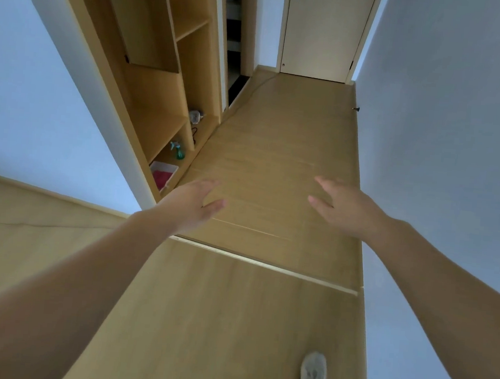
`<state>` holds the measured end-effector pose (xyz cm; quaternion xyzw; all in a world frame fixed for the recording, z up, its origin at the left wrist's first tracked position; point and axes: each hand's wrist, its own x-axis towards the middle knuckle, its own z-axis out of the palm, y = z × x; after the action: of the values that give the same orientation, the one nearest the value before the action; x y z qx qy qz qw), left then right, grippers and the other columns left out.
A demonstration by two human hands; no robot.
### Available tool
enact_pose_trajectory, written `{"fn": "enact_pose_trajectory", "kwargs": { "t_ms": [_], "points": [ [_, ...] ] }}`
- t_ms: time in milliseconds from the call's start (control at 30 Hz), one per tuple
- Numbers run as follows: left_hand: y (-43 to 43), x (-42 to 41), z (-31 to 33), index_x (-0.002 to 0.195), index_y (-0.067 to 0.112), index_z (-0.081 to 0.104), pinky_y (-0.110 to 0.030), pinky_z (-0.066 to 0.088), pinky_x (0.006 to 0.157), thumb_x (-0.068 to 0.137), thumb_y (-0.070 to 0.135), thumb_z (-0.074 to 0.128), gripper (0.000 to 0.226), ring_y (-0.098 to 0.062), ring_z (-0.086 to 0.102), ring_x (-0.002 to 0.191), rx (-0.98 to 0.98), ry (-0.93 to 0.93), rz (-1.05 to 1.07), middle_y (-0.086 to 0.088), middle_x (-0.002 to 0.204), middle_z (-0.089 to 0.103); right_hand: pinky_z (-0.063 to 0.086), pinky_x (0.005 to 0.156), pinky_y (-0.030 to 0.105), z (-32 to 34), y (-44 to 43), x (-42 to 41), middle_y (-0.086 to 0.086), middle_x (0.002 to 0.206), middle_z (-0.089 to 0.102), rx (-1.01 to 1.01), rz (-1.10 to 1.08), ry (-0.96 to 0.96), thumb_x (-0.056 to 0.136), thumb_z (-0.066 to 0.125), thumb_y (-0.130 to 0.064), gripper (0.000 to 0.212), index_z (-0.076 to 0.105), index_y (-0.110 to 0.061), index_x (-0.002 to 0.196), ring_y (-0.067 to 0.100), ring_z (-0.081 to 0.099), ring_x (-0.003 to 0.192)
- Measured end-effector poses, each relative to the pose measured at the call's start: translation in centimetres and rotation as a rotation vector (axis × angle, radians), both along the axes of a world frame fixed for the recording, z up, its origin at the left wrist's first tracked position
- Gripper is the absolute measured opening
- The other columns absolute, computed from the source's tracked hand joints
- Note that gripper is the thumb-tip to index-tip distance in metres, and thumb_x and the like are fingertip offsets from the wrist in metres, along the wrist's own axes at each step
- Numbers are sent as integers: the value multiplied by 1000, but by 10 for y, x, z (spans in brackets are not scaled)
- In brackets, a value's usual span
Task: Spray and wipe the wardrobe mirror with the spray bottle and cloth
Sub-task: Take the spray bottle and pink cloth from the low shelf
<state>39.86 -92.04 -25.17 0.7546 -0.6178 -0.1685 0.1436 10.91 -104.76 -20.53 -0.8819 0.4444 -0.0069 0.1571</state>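
A green spray bottle [179, 150] with a pale trigger stands on the lowest shelf of the open wooden wardrobe [160, 91] at the left. Nearer me on the same shelf lies a pink cloth [162, 177] in a white tray. Both my arms reach forward over the floor. My left hand [194, 202] hovers just right of the pink cloth, fingers straight, holding nothing. My right hand [342, 208] is spread out further right, also empty. No mirror surface is plainly visible.
A narrow hallway with wooden floor [275, 161] runs to a closed door [323, 32] at the far end. Walls stand close on both sides. A grey object [195, 116] and a dark cord sit on the shelf beyond the bottle. My shoe [312, 376] shows bottom right.
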Motion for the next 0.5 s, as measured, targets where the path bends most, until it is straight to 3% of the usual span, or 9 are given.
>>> {"fn": "enact_pose_trajectory", "kwargs": {
  "t_ms": [233, 333, 500],
  "points": [
    [-93, -2, -17, 146, 34, 31, -38, 44, 103, 93, 58, 43, 59, -19, 48, 128, 7, 11, 96, 2, 144, 48, 24, 116, 35, -12, -113, 14, 7, 161, 23, 12, 90, -9, 104, 37, -38, 57, 23, -16, 154, 22, 24, 146],
    [-135, -10, -21, 145, 33, 32, -34, 42, 100, 93, 56, 45, 58, -18, 49, 127, 22, 29, 144, 2, 141, 49, 19, 115, 31, -12, -170, 16, 8, 161, 23, 30, 138, -17, 104, 37, -33, 55, 23, -14, 154, 21, 21, 147],
    [-196, -21, -19, 146, 33, 31, -38, 41, 102, 93, 58, 42, 60, -16, 54, 118, 55, 45, 234, 0, 138, 53, 23, 115, 33, -15, -260, 19, 12, 157, 30, -2, 224, 21, 104, 39, -29, 53, 27, -9, 152, 25, 28, 144]
  ]
}}
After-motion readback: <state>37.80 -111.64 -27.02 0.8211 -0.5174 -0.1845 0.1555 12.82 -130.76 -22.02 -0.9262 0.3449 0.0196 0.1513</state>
